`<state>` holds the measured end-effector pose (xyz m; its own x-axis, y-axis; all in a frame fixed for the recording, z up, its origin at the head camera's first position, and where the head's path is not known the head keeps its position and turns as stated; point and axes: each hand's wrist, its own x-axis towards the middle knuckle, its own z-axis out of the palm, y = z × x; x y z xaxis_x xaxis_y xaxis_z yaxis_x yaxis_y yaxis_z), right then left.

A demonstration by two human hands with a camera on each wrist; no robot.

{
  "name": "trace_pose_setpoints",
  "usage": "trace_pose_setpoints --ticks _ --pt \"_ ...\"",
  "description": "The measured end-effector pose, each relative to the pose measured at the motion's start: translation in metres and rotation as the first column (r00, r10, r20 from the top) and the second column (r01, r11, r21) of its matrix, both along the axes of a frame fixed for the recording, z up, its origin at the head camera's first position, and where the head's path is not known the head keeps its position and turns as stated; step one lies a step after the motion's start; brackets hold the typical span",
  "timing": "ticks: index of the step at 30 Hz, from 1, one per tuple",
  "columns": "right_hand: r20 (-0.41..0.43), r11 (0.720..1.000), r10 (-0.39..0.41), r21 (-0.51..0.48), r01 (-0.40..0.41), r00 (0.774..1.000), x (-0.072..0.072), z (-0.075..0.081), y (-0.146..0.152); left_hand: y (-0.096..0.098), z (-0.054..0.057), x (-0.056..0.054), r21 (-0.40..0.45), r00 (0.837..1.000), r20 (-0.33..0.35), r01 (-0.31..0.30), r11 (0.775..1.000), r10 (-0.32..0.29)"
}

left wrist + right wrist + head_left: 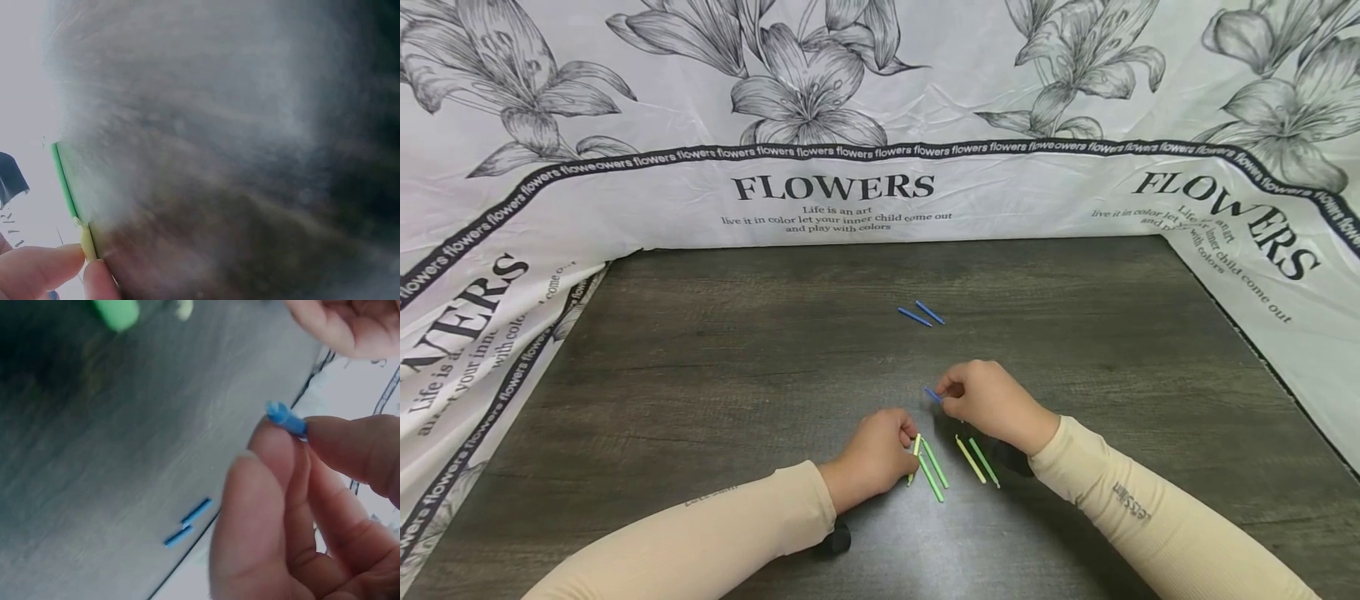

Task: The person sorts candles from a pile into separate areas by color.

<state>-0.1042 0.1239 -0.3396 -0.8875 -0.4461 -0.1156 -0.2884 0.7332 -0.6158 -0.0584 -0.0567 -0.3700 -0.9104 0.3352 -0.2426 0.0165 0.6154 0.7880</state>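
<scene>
Placement seems your step: your right hand (pixel 988 402) pinches a slim blue waxy-looking stick (pixel 932 395), your left hand (pixel 876 454) a slim yellow stick (pixel 917 444) perhaps touching two slim green sticks (pixel 931 477), calling for gentle release.

The tabletop (pixel 737 333) has a dark wood-grain surface, mostly matt, with a soft, pale sheen towards its near edge. The hanging cloth (pixel 1037 200) is thin and smooth, rumpled into creases with a faint satin gleam, its black print looking flat. The left sleeve (pixel 715 533) and right sleeve (pixel 1150 508) are smooth, matt, close-fitting fabric. The green sticks (pixel 931 477), yellow sticks (pixel 971 459) and far blue sticks (pixel 929 312) look smooth, wax or plastic, which cannot be told. The nearer blue stick (pixel 287 419) looks slightly glossy, its tip uneven.
</scene>
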Motion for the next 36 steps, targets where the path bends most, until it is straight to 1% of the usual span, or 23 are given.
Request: trace_pose_setpoints --ticks 4,10,16,22,28,31,36 --pt "-0.016 0.999 -0.024 -0.043 0.023 1.0 -0.007 -0.004 0.003 0.0 -0.001 0.0 0.0 1.0 -0.006 0.004 1.0 -0.004" --pt "0.008 0.992 -0.053 -0.117 0.053 0.999 -0.018 -0.01 0.009 -0.001 -0.001 0.001 0.004 1.0 0.0 0.007 1.0 -0.007" --pt "0.017 0.985 -0.103 -0.139 0.104 0.995 -0.028 -0.013 0.015 -0.001 0.0 0.001 0.015 1.0 0.008 0.013 1.0 -0.013" --pt "0.028 0.978 -0.122 -0.167 0.125 0.992 -0.039 -0.014 0.017 -0.001 0.001 0.002 0.011 1.0 -0.001 0.012 1.0 -0.012" --pt "0.046 0.975 -0.152 -0.154 0.157 0.987 -0.051 -0.009 0.019 0.0 0.0 0.001 0.011 1.0 -0.023 0.012 1.0 -0.012" --pt "0.054 0.976 -0.162 -0.138 0.168 0.985 -0.059 -0.007 0.019 0.0 0.0 0.001 0.023 1.0 -0.02 0.008 1.0 -0.008" --pt "0.037 0.979 -0.162 -0.117 0.165 0.986 -0.071 -0.004 0.018 0.0 0.0 0.002 0.043 1.0 -0.013 0.001 0.999 0.0"
